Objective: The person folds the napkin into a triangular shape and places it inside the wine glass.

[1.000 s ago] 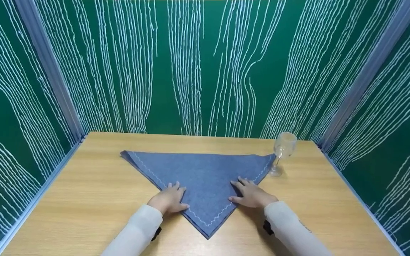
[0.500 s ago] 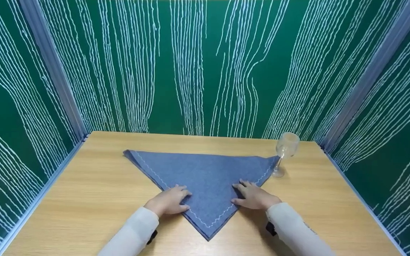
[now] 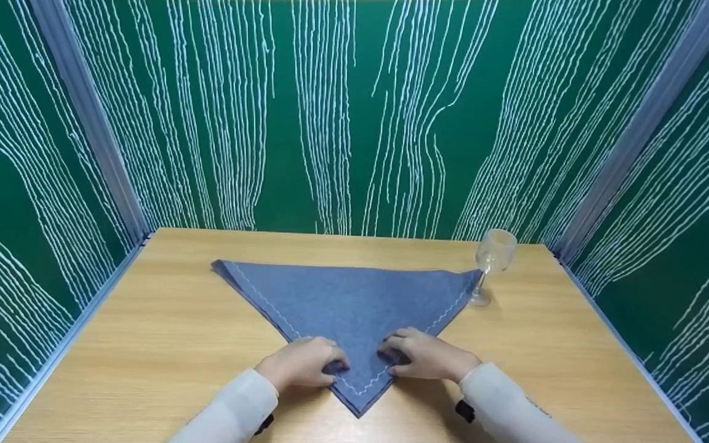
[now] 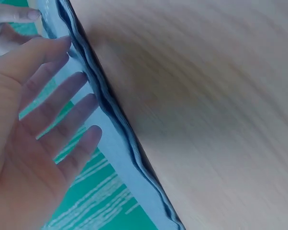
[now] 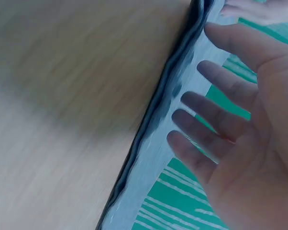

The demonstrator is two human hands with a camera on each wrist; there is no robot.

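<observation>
A blue-grey cloth napkin [image 3: 342, 301], folded into a triangle with wavy pale stitching along two sides, lies flat on the table with one point toward the person. My left hand [image 3: 306, 363] is at its lower left edge, fingertips on the cloth. Across from it, my right hand [image 3: 425, 355] touches the lower right edge. In the left wrist view the fingers [image 4: 62, 129] spread loosely over the layered edge, with nothing pinched. The right wrist view shows slightly bent, separated fingers [image 5: 206, 110] along the other edge, the thumb near the layers.
A clear stemmed wine glass [image 3: 495, 251] stands at the napkin's right corner, close to its edge. The wooden table [image 3: 164, 344] is bounded at the back and sides by green panels [image 3: 280, 154] with white wavy lines.
Both hands have slid along the napkin's edges toward its near point and closer to each other. The napkin and glass look unmoved, apart from a slight camera shift.
</observation>
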